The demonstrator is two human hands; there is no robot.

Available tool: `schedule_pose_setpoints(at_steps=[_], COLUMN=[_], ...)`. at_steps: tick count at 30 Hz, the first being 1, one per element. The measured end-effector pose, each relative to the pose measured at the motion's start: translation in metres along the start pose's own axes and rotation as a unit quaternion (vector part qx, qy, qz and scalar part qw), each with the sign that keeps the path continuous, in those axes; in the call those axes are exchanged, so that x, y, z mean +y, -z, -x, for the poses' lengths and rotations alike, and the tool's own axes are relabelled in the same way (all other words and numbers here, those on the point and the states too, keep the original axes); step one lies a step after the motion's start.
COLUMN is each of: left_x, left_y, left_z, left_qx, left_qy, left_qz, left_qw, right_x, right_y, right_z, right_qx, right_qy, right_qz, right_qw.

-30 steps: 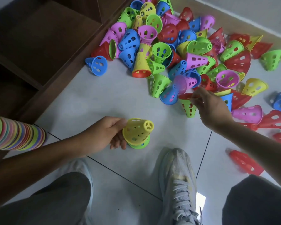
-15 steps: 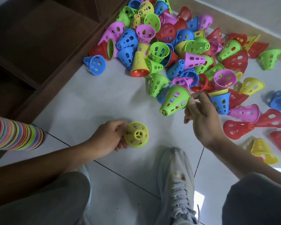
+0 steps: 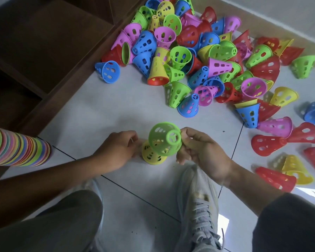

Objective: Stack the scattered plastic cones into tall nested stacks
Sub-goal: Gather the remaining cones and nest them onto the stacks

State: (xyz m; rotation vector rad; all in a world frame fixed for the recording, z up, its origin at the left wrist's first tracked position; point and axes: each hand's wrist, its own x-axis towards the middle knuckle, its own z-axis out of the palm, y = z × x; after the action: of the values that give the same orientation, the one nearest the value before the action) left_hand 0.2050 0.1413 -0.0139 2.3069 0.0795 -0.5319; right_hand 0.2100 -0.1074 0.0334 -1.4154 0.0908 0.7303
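Observation:
My right hand (image 3: 202,151) pinches a green perforated cone (image 3: 164,140) near its narrow tip and holds it tilted over a yellow cone (image 3: 150,156) that stands on the floor. My left hand (image 3: 116,150) grips the yellow cone from its left side. A big pile of scattered cones (image 3: 198,57) in blue, pink, red, green and yellow lies on the floor beyond my hands. A tall nested stack (image 3: 16,146) of many colours lies at the left edge.
Dark wooden shelving (image 3: 49,44) borders the floor on the left. Loose red and yellow cones (image 3: 284,171) lie to the right. My grey shoe (image 3: 198,206) and both knees fill the bottom. Bare tile (image 3: 98,106) lies between the pile and my hands.
My right hand carried the green cone from the pile's edge down to the yellow cone. My left hand stayed on the yellow cone.

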Motion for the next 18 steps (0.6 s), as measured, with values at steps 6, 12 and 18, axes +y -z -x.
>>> schedule_pose_setpoints(at_steps=[6, 12, 18], left_x=[-0.007, -0.017, -0.025], left_y=[0.010, 0.024, 0.038], left_z=[-0.006, -0.013, -0.024], left_qx=[0.019, 0.037, 0.078], left_qy=[-0.008, -0.013, 0.019], left_qz=[-0.015, -0.047, -0.056], left_qw=[1.000, 0.998, 0.995], right_x=[0.008, 0.013, 0.017], right_y=[-0.010, -0.020, -0.025], right_z=[-0.001, -0.002, -0.005], right_qx=[0.014, 0.064, 0.076], right_qy=[-0.060, -0.096, -0.119], right_qz=[0.037, 0.127, 0.180], right_qw=[0.997, 0.985, 0.973])
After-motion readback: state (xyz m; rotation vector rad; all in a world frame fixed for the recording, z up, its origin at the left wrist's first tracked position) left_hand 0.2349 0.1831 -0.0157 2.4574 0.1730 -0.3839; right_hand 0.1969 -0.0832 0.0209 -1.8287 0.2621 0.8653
